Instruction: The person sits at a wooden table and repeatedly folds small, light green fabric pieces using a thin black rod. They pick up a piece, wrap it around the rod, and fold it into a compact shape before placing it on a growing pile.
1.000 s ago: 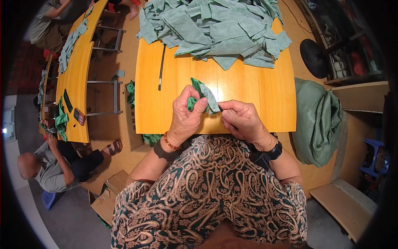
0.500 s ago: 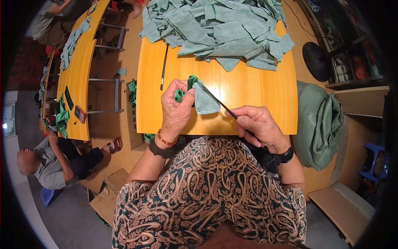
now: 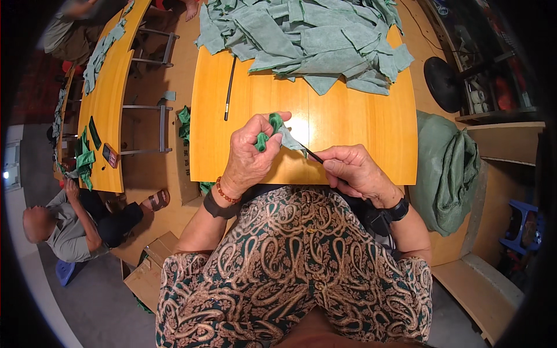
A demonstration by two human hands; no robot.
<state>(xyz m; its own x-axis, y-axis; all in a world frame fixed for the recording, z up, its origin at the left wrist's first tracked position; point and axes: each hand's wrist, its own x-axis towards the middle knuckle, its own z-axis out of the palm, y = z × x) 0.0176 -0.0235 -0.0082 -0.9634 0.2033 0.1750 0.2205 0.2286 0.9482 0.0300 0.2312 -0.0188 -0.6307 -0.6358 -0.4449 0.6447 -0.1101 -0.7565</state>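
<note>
My left hand (image 3: pixel 248 155) is closed on a small green fabric piece (image 3: pixel 290 142). Its darker velvety side shows bunched and curled between the fingers, and a pale strip stretches toward my right hand. In my right hand (image 3: pixel 360 175) is a thin black rod (image 3: pixel 314 155), pinched between thumb and fingers. The rod's far end meets the pale cloth; whether it sits inside the cloth is hidden. Both hands are above the near part of the yellow wooden table (image 3: pixel 371 127). A second black rod (image 3: pixel 230 90) with a light tip lies on the table, left of centre.
A heap of pale green fabric pieces (image 3: pixel 325 43) covers the table's far part. A big green sack (image 3: pixel 444 174) stands right of the table. To the left, a person (image 3: pixel 75 226) sits by another long table (image 3: pixel 104 122). A cardboard box (image 3: pixel 148 278) rests on the floor.
The pale cloth hung as a wide flap before; now it is narrower and drawn along the rod. My left hand has shifted slightly right, and less of the rod shows.
</note>
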